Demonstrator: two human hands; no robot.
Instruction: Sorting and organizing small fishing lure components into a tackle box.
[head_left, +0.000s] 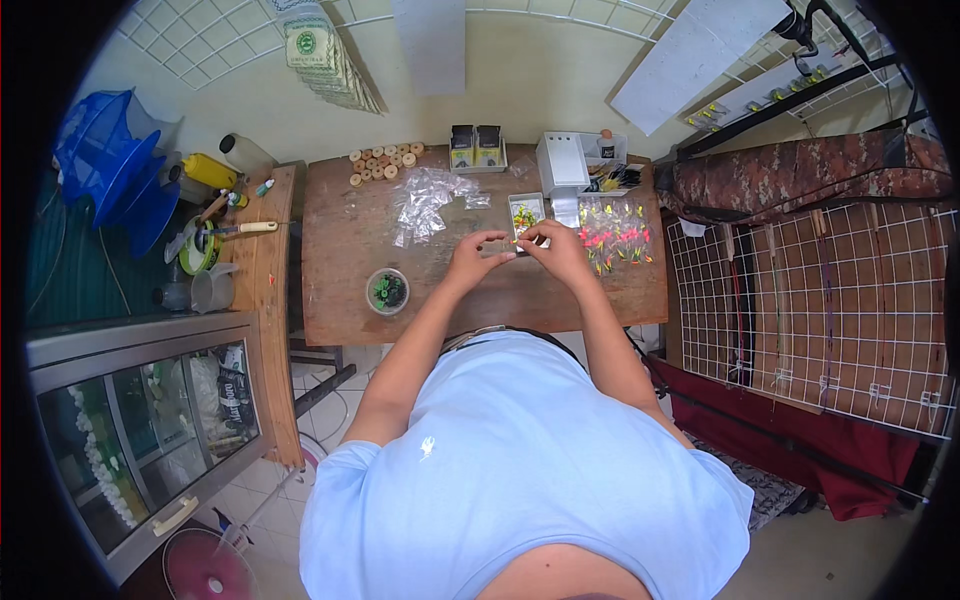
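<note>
Between the thumb and forefinger of my right hand (559, 253) is a small yellow piece (516, 241), too small to make out fully. My left hand (472, 262) faces it with thumb and fingers apart and nothing visible between them. Just beyond my fingers lies a white rectangular tray (513, 201) with small yellow, green and red pieces (527, 217) in it. Small clear plastic bags (431, 204) are spread to the left of the tray. To the right, rows of clear packets (615, 234) hold yellow, pink and red items.
On the wooden table (337, 247) stands a round tub (388, 292) of green and black pieces. Cork-coloured cylinders (384, 162), a tray of dark packets (478, 150) and a white box (564, 163) line the back. A wooden-topped cabinet (270, 315) flanks the left; a wire grid (810, 300), the right.
</note>
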